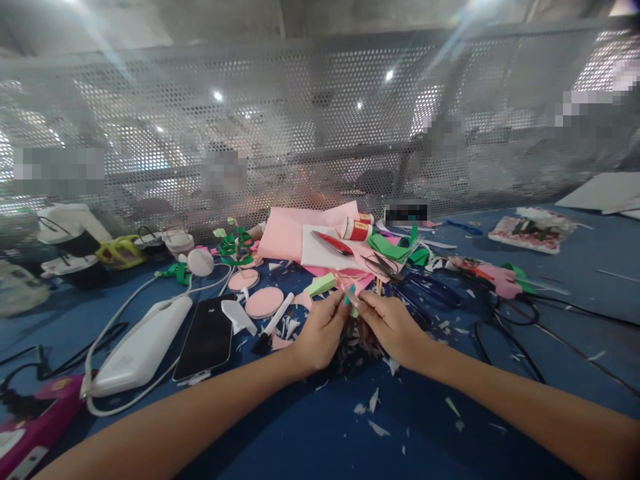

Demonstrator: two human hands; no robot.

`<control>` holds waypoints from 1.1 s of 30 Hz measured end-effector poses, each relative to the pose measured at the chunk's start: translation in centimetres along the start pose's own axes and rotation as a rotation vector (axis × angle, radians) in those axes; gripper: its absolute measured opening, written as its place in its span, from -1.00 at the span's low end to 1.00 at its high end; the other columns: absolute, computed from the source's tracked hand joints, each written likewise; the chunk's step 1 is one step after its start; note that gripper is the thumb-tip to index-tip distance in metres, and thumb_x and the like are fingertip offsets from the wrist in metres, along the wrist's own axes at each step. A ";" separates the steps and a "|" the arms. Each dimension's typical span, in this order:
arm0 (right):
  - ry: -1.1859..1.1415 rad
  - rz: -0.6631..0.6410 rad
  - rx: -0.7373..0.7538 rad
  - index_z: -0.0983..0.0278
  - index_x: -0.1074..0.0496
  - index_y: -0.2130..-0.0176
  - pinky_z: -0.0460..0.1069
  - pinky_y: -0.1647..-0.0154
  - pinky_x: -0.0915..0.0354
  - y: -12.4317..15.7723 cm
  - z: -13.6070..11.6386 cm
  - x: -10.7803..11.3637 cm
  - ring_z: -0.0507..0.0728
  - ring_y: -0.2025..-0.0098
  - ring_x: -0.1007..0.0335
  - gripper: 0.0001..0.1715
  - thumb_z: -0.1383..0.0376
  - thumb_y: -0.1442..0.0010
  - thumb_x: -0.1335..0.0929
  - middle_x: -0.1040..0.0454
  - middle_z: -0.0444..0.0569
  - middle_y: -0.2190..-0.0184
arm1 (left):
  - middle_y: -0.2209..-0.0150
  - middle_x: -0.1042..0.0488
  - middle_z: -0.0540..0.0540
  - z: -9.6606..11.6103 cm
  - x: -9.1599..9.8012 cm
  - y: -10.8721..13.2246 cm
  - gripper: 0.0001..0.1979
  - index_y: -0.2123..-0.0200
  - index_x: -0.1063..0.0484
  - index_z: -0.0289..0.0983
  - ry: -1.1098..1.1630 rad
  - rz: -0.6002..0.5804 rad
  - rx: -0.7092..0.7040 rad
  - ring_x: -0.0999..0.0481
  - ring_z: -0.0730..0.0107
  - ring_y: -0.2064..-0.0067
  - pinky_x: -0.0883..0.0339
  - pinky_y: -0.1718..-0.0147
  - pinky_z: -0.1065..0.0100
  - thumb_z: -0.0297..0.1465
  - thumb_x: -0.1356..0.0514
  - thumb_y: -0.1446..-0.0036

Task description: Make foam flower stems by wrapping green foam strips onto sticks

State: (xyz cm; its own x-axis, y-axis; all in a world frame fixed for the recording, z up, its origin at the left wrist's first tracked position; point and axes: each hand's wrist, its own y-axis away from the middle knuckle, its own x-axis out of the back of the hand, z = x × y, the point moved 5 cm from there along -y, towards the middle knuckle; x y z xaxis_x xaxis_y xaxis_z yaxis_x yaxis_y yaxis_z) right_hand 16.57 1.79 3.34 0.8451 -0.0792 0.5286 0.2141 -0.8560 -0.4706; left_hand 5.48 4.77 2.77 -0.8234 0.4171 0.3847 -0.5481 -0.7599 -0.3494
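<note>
Both my hands meet at the middle of the blue table [320, 427]. My left hand [323, 328] and my right hand [391, 327] are closed in a pinch on a small thin craft piece [351, 298] with green and teal bits, held between the fingertips. Just beyond the fingers lie a light green foam block [321, 285], thin wooden sticks and dark-handled scissors [400, 273]. Pink paper sheets [295, 233] and a red-and-white glue tube [356, 229] lie further back.
A black phone [207, 337] and a white power bank [140, 350] with cables lie at left. Pink foam discs [264, 301], green paper scraps [395, 248] and a white knife [273, 323] surround the hands. Black cables [505, 320] run right. A perforated metal screen [320, 133] stands behind.
</note>
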 end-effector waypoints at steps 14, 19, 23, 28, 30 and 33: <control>-0.274 0.070 -0.160 0.25 -0.16 0.52 -0.15 0.72 -0.08 0.3 0.4 -0.2 -0.04 0.73 -0.15 -0.54 0.02 -0.26 -0.13 -0.21 -0.23 0.73 | 0.55 -0.13 0.08 0.4 0.7 0.2 -0.72 0.49 -0.15 -0.27 -0.156 0.199 -0.101 -0.07 0.54 0.52 -0.02 0.52 0.45 -0.27 0.06 -0.24; -0.361 0.076 -0.189 0.25 -0.18 0.53 -0.14 0.72 -0.10 0.3 0.4 -0.2 -0.04 0.72 -0.14 -0.51 -0.03 -0.22 -0.16 -0.20 -0.22 0.73 | 0.56 -0.12 0.08 0.5 0.8 0.2 -0.71 0.50 -0.15 -0.27 -0.133 0.201 -0.105 -0.06 0.53 0.52 -0.02 0.53 0.45 -0.25 0.05 -0.23; -0.541 0.058 -0.219 0.24 -0.24 0.48 -0.12 0.74 -0.11 0.3 0.4 -0.4 -0.03 0.72 -0.14 -0.51 -0.09 -0.18 -0.17 -0.23 -0.19 0.72 | 0.57 -0.13 0.07 0.7 0.7 0.3 -0.72 0.50 -0.18 -0.27 -0.160 0.173 -0.132 -0.09 0.52 0.52 -0.03 0.52 0.44 -0.28 0.05 -0.22; -0.711 0.025 -0.229 0.24 -0.28 0.41 -0.10 0.73 -0.15 0.3 0.6 -0.6 0.00 0.70 -0.19 -0.50 -0.13 -0.14 -0.19 -0.29 -0.15 0.68 | 0.58 -0.15 0.08 1.2 0.7 0.4 -0.76 0.50 -0.19 -0.28 -0.224 0.165 -0.132 -0.11 0.53 0.53 -0.04 0.51 0.44 -0.34 0.03 -0.21; -0.707 0.007 -0.228 0.24 -0.26 0.45 -0.11 0.74 -0.13 0.3 0.6 -0.7 -0.01 0.71 -0.19 -0.50 -0.12 -0.14 -0.20 -0.28 -0.16 0.70 | 0.58 -0.15 0.08 1.3 0.7 0.4 -0.76 0.51 -0.19 -0.28 -0.235 0.166 -0.127 -0.11 0.53 0.53 -0.04 0.51 0.44 -0.35 0.02 -0.20; -0.638 -0.008 -0.236 0.25 -0.21 0.49 -0.13 0.75 -0.10 0.3 0.6 -0.7 -0.04 0.74 -0.15 -0.53 -0.06 -0.18 -0.20 -0.25 -0.21 0.73 | 0.58 -0.16 0.08 1.4 0.7 0.5 -0.75 0.51 -0.20 -0.27 -0.254 0.181 -0.143 -0.11 0.53 0.53 -0.04 0.51 0.44 -0.34 0.02 -0.20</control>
State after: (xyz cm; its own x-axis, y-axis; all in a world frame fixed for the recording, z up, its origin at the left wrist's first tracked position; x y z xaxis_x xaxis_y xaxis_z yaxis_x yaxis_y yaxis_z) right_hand 16.30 1.92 2.42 0.9829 0.1827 -0.0231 0.1703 -0.9495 -0.2636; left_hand 4.81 4.03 4.08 -0.8564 0.1306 0.4995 -0.4261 -0.7252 -0.5408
